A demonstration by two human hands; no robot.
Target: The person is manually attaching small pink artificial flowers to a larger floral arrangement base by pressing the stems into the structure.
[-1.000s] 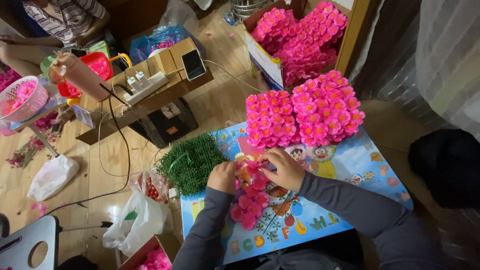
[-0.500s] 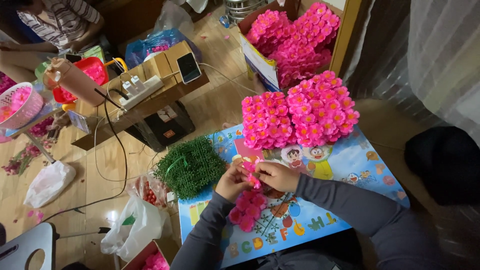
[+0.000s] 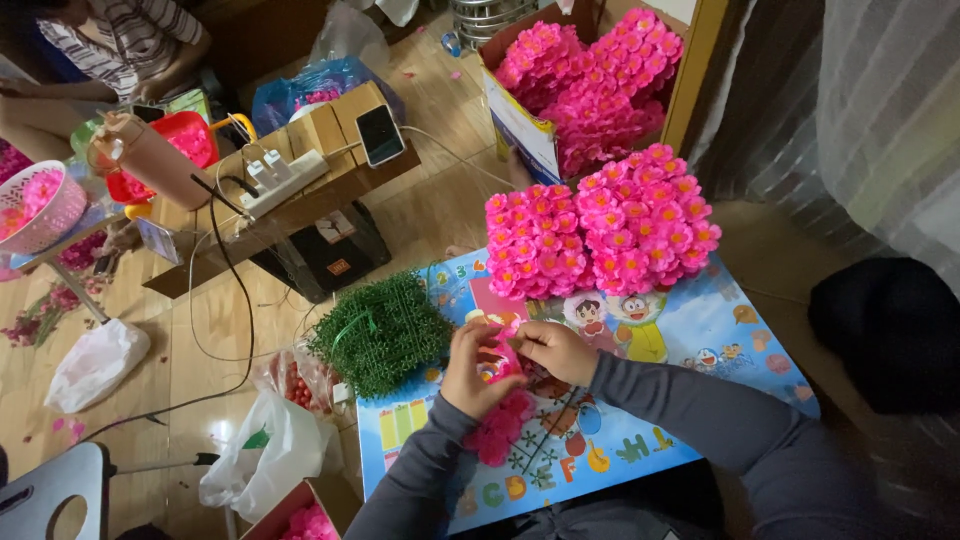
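grip: left hand (image 3: 478,372) and right hand (image 3: 556,350) both pinched on a small pink plastic flower piece (image 3: 503,352) held between them
location: flower piece sits over the blue cartoon-print play mat (image 3: 700,330), above a loose pile of pink flowers (image 3: 500,428)
left of hands: green plastic grass tuft (image 3: 382,332), touching the mat's edge
beyond hands: two finished pink flower bunches (image 3: 600,232) on the mat
far: cardboard box of pink flowers (image 3: 590,80)

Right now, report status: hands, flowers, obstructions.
Left hand and right hand together, pinching a pink artificial flower. More pink blooms beneath. Green plastic stems alongside, clear.
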